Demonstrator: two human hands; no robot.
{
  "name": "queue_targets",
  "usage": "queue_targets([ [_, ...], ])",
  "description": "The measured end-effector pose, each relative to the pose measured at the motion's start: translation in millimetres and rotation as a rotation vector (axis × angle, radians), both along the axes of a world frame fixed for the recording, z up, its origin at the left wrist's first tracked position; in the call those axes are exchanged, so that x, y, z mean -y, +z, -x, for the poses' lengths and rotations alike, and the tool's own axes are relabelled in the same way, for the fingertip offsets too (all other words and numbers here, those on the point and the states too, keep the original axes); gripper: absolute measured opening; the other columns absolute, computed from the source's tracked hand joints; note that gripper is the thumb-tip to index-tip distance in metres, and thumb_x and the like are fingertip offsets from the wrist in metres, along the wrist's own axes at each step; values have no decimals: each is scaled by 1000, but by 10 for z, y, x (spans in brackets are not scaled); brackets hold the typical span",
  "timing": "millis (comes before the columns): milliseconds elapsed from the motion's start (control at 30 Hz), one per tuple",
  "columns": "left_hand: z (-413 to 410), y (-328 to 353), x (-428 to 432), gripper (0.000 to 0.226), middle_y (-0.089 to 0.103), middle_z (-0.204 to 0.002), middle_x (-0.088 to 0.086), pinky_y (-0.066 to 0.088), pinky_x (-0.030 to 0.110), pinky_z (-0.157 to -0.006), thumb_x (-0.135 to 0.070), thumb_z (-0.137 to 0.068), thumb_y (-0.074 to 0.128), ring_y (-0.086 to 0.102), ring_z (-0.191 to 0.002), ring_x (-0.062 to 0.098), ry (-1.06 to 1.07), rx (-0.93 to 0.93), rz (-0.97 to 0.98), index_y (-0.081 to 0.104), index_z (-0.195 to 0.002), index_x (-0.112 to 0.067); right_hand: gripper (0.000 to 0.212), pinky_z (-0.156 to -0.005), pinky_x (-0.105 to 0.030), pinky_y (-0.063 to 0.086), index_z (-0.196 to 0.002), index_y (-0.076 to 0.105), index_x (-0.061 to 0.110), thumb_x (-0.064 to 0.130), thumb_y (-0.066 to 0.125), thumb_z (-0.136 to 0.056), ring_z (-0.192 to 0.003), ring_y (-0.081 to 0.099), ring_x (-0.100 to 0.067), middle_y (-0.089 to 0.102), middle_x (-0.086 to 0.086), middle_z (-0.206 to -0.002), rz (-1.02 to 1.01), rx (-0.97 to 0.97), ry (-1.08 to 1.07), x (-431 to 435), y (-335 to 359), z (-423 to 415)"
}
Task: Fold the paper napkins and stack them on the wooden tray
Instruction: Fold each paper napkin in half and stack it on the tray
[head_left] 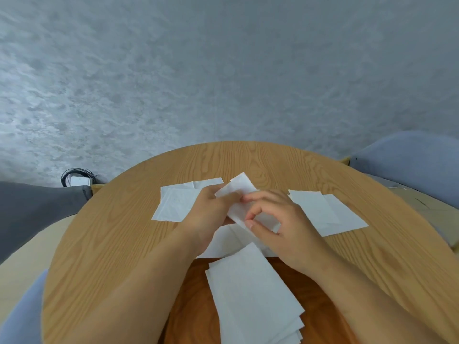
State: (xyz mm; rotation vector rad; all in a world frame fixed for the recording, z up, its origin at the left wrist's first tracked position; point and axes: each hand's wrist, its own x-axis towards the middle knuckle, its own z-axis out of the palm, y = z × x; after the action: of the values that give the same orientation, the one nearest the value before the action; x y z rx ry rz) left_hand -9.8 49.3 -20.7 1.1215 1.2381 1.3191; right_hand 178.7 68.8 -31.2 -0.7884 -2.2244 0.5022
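Two hands: both on one paper napkin (239, 188), lifted just above mid desk (111, 244).
left hand (207, 211): fingers curled round the napkin's left edge, holding it.
right hand (278, 220): fingers (249, 198) and thumb in a narrow pinch on the napkin's near right part.
held napkin: part-folded and tilted, far corner sticking up. I judge the crease isn't pressed yet.
wooden tray (186, 306): dark wood, nearest me, sitting on the desk.
stack (250, 294): several folded napkins on the tray, edges fanned out at the near corner.
left sheets (177, 203): flat and overlapping, on the desk beyond the left hand.
right sheets (327, 213): flat and overlapping, just beside the right hand.
sheet under hands (227, 240): flat on the desk by the tray's far edge; I cannot tell if it's folded.
step: mid-fold on the held napkin, I'd say.
progress: some stacked, several loose, so roughly partway by my guess.
next move: I'd line up the edges, pinch the crease flat, then bring it back to me and lay it square on the stack.
risk: thin paper, so the fold may spring open or land skewed.
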Motion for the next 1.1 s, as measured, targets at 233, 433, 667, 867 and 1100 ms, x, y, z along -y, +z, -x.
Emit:
queue_targets([
  [233,-14,80,61,26,77,-117,7,60,45,-98,-28,-106,58,73,-111,27,-7,-22,-4,76,-118,-15,34,-85,-11,46,-111,69,36,55,71,-83,-110,59,2,66,25,-111,40,-215,-244,-65,73,-122],
  [433,-27,157,135,27,77,-115,14,58,44,-98,-30,-104,61,73,-111,32,-93,-50,-101,76,-113,-8,9,-69,-17,53,-96,76,31,23,72,-95,-83,69,-8,75,15,-86,169,-377,-207,-30,78,-103],
  [667,40,278,157,39,70,-123,-19,51,19,-91,-41,-93,73,65,-115,0,198,-358,-267,67,-130,-35,12,-67,-10,51,-90,78,25,14,75,-93,-76,70,3,77,11,-79,458,-592,-122,-9,188,-150],
  [867,3,244,149,17,80,-99,2,58,24,-73,-28,-98,70,77,-90,20,-19,-306,-213,79,-104,-15,9,-68,-15,53,-98,76,20,14,75,-92,-79,70,-4,77,2,-84,589,-574,-69,-26,188,-156],
  [1100,28,186,143,16,80,-93,7,56,30,-73,-13,-102,64,74,-83,19,3,-328,-166,79,-97,-12,7,-50,-18,45,-98,79,27,25,73,-94,-62,62,-3,72,5,-76,669,-429,-68,-17,169,-160],
])
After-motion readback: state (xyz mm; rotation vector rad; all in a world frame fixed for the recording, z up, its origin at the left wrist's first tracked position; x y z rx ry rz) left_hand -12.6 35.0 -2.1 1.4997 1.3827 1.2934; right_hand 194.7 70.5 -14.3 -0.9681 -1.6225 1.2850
